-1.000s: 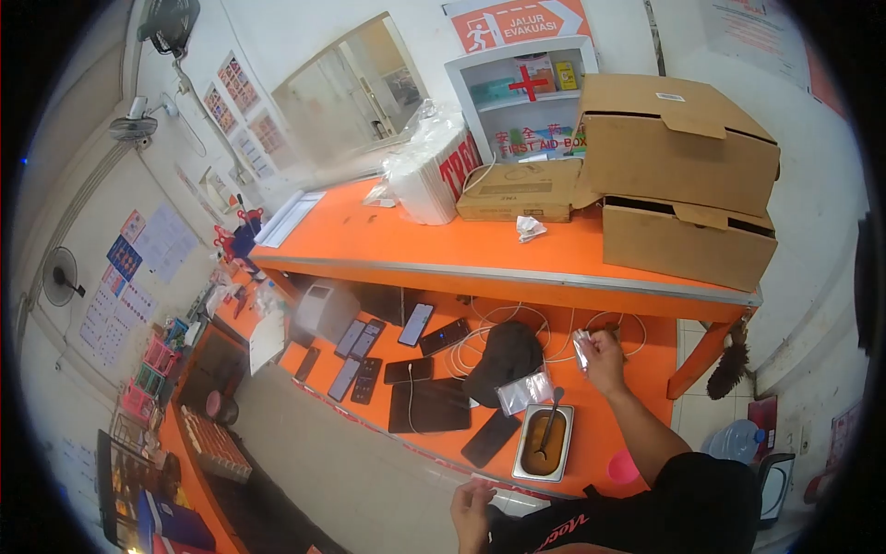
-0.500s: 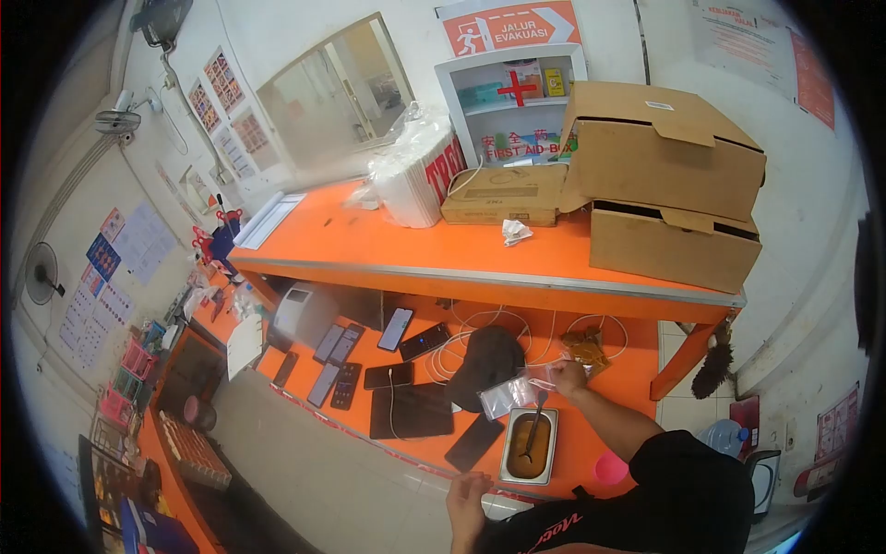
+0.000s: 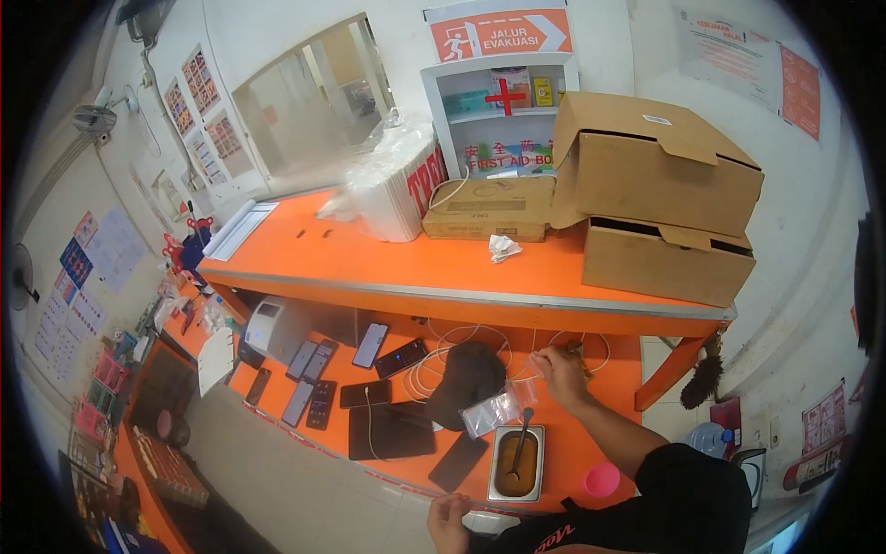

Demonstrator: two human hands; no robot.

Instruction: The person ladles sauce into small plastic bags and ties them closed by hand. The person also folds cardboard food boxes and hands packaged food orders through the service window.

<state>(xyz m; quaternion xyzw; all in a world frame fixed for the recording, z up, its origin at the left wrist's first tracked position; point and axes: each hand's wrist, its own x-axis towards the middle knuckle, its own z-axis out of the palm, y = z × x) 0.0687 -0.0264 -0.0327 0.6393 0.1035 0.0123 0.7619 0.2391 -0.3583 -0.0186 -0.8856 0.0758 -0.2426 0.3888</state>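
My right hand (image 3: 559,377) is raised over the lower orange shelf, its fingertips pressed together; what they hold, if anything, is too small to tell. Just left of it lie clear plastic bags (image 3: 492,415), against a dark cloth-like item (image 3: 468,383). Below the bags is a metal tray (image 3: 496,487) of brown sauce with a dark spoon (image 3: 520,450) standing in it. Behind my right hand, a brown packet (image 3: 579,355) is partly hidden. My left hand (image 3: 448,522) is near the counter's front edge, fingers curled together, with any content hidden.
Several phones (image 3: 370,345) and a black tablet (image 3: 391,431) lie left of the tray, among white cables. A pink bowl (image 3: 602,479) is to its right. Cardboard boxes (image 3: 664,185), a flat box (image 3: 489,209) and wrapped white containers (image 3: 392,189) occupy the upper shelf.
My right hand came down from above the brown packet to the plastic bags, then lifted slightly off them. My left hand stays low, fingers curled. The camera view has turned a little right.
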